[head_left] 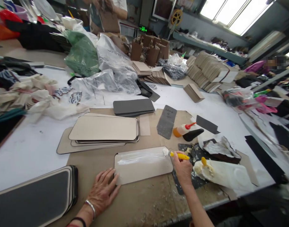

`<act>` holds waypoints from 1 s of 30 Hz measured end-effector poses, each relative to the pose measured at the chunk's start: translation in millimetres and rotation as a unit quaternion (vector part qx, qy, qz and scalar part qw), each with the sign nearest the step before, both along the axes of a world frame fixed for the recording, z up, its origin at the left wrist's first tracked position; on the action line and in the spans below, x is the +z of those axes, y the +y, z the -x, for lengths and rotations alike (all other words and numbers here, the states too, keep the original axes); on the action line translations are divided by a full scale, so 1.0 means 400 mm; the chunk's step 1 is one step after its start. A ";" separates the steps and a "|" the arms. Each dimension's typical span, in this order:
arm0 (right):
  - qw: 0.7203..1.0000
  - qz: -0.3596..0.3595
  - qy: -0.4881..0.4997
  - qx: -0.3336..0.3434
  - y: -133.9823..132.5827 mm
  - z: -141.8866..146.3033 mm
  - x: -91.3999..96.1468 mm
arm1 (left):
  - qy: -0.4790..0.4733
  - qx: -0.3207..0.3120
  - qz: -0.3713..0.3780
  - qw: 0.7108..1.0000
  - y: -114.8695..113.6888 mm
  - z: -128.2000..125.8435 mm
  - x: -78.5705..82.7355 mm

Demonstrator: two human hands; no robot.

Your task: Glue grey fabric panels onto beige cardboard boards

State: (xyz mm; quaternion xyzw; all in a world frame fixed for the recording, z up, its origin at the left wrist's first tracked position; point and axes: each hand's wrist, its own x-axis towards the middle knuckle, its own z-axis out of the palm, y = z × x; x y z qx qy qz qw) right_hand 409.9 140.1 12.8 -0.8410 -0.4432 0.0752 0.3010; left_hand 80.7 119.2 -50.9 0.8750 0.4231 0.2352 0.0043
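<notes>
My right hand (183, 170) grips a yellow-handled brush (180, 156), its white-coated tip touching a beige rounded panel (144, 168) near the panel's right end. White streaks of paste run along the panel's upper part. At the panel's left edge my left hand (106, 186) lies flat with fingers stretched, fingertips on its corner. A stack of similar beige panels (104, 128) with dark edges lies just beyond. Right of my right hand, a white plastic container (229, 173) lies with pale paste and another yellow handle at its opening.
A glue bottle (182, 130) with a red nozzle lies beside a black pointed object (193, 135). Dark grey panels (28, 198) are stacked at the lower left. Plastic bags (106, 85), cloth strips (28, 94) and bundled boards (206, 71) crowd the back. Another person (108, 14) stands at the far side.
</notes>
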 end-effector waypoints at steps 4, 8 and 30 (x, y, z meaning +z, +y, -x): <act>0.999 -0.010 -0.034 0.019 0.007 0.004 0.006 | 0.010 -0.005 -0.002 1.000 -0.001 0.001 -0.004; 0.997 -0.026 -0.038 0.068 0.009 0.058 0.009 | -0.030 0.022 0.016 0.999 -0.004 -0.008 -0.002; 0.964 -0.009 0.147 0.221 -0.111 0.260 -0.019 | -0.043 -0.013 0.024 0.999 -0.009 0.015 0.008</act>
